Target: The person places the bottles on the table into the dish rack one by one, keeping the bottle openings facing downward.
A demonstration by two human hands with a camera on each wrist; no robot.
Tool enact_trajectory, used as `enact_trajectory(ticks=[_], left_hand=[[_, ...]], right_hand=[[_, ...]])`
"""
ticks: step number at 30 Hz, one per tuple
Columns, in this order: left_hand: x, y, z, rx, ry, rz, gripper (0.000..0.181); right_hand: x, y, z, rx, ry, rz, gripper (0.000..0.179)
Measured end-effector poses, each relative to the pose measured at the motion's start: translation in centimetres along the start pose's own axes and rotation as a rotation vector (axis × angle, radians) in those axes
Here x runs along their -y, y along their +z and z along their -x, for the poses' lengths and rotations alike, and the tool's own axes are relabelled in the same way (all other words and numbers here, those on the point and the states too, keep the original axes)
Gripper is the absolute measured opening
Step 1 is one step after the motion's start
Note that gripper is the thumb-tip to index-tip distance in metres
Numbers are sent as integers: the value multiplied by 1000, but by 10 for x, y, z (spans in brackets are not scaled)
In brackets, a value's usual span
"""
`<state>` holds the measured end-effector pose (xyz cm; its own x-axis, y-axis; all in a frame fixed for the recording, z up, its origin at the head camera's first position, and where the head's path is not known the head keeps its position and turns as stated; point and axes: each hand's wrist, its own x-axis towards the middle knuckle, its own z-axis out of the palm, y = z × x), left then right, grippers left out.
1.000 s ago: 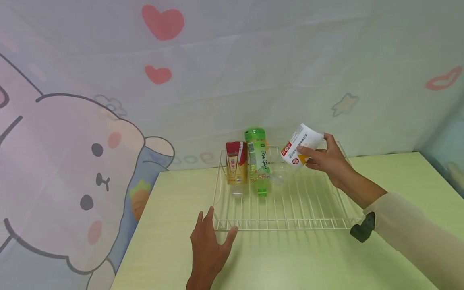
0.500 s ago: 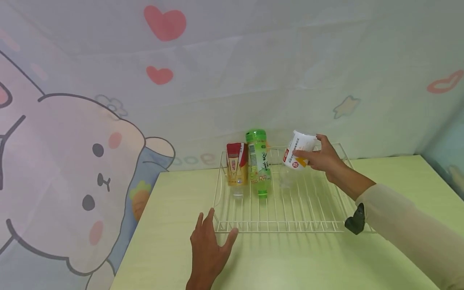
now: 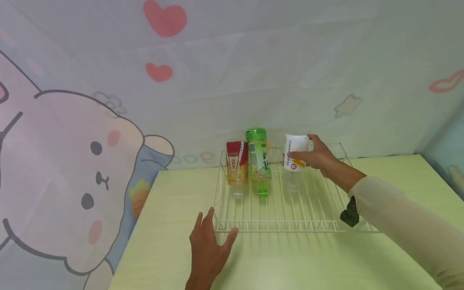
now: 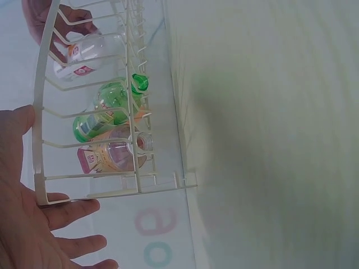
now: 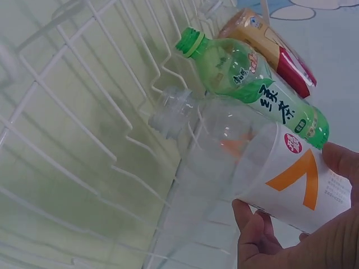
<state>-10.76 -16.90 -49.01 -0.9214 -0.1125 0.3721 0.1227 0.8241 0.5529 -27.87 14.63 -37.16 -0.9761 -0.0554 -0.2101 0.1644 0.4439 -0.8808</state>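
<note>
My right hand [image 3: 320,155] grips a clear plastic bottle [image 3: 296,147] by its white-labelled body. The bottle is upside down in the right part of the rack, its neck pointing down toward the wires. In the right wrist view, fingers and thumb wrap the label near the bottle's base [image 5: 305,179]. My left hand [image 3: 208,245] is spread at the front left corner of the white wire rack [image 3: 282,231], thumb against the front rail and fingers extended along the side. Left of the held bottle, a green tea bottle [image 3: 257,161] and a red-and-gold labelled bottle [image 3: 237,165] also lean neck down.
The rack stands on a pale yellow-green table [image 3: 174,225] near its back edge. Behind it hangs a light cloth [image 3: 232,80] printed with hearts and a cartoon rabbit. A dark strap piece [image 3: 351,213] sits at the right sleeve's cuff.
My right hand has moved left and slightly down, turning the held bottle from strongly tilted to nearly vertical, neck down. The left hand and the other two bottles have stayed put.
</note>
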Motion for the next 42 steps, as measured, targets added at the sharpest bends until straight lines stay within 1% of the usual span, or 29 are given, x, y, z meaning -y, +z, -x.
enact_trajectory(ticks=[6,11,16,19,27,30,33,37,39,42], left_hand=[[1,3,-1,-8,7,-2,82],[1,4,-1,-21,9,-4,82],[3,5,-2,-34,17,4,83],[4,6,-4,-38,17,0,83],[9,10,-2,-12,-3,5,85],[9,10,-2,-8,-3,8,85],[8,9,-2,-1,-11,8,84],[8,9,-2,-2,-17,5,83],[7,8,-2,-6,-14,5,82],[7,8,-2,-17,-10,4,83]], right_hand=[[-2,7,-8,20,13,12,98],[-3,13,-16,56,14,60,97],[-2,16,-23,58,5,89,97],[-2,17,-27,63,2,82,96],[-4,23,-32,77,39,76,92],[-4,25,-33,80,49,82,91],[-4,28,-33,77,58,66,90],[-3,32,-34,74,59,45,82],[-3,33,-34,74,52,56,81],[-2,32,-33,68,45,65,81]])
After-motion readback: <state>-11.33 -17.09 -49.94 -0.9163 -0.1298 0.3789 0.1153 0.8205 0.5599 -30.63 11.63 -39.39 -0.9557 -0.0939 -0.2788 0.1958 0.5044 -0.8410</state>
